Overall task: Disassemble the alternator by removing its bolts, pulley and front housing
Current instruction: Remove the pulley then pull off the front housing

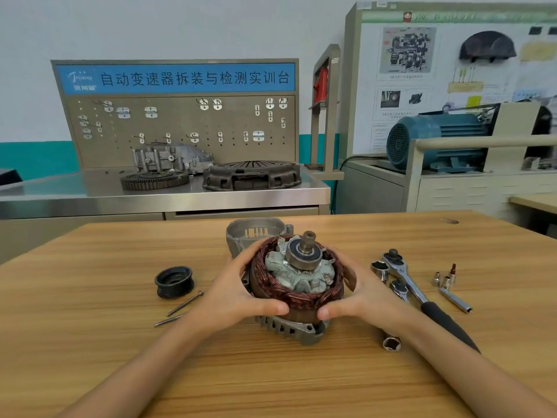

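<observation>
Alternator sits near the middle of the wooden table, tilted a little toward the camera, front cover already off. Both hands grip it. Left hand curls round the left side of the copper winding ring, thumb lying across the near edge. Right hand curls round the right side, thumb meeting the near edge just beside the left thumb; the 2 thumb tips are close but apart. Far-side fingertips are hidden behind the windings.

Inside the ring: grey rotor, bearing on top, threaded shaft sticking up. Rear housing shows below the thumbs, resting on the table.

Front housing lies just behind the alternator, partly hidden by it. Black pulley lies to the left, apart from the left hand. 2 long bolts lie just below the pulley, between it and the left forearm.

Right of the right hand: ratchet wrench with a black handle running toward the near right, several sockets beside its head, 1 more socket near the right wrist, an extension bar and small bits farther right.

Behind the table: steel bench with a pegboard, a clutch cover and a gear ring. Blue motor at far right.
</observation>
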Available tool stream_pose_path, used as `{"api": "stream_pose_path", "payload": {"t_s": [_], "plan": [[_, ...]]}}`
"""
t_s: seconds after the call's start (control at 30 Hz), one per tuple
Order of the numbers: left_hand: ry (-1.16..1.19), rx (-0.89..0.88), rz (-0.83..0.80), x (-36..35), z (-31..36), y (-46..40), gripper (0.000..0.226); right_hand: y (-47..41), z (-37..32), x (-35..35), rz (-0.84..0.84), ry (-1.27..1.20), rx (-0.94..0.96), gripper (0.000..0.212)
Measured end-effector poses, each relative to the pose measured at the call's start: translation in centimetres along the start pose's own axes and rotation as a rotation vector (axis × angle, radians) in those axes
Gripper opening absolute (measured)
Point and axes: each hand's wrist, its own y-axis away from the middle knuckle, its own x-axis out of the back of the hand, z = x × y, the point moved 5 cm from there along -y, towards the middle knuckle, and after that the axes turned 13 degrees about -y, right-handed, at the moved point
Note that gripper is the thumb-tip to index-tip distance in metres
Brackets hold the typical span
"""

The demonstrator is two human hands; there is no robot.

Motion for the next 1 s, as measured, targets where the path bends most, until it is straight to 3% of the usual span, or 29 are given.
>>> {"api": "stream_pose_path", "payload": {"t_s": [0.37, 0.47, 0.67, 0.8, 1.0], "plan": [[0.07, -0.022, 0.113, 0.2, 0.1, -0.5, 0.092, -0.6, -0.3, -0.3, 0.009, -0.095, 0.018, 0.106], [0.122, -0.041, 0.117, 0.4, 0.5, -0.6, 0.097, -0.7, -0.2, -0.2, 0.022, -0.097, 0.026, 0.108], [0.028, -0.026, -0.167, -0.9, -0.6, 0.2, 0.107, -0.1, 0.5, -0.5, -0.05, 0.106, 0.002, 0.1], [0.007, 0.043, -0.227, -0.5, -1.9, 0.3, 0.124, -0.2, 0.7, -0.7, -0.066, 0.091, -0.036, 0.104], [0.002, 0.064, -0.216, 0.0, -2.3, 0.1, 0.122, -0.1, 1.0, -1.4, -0.095, 0.13, -0.083, 0.124]]}}
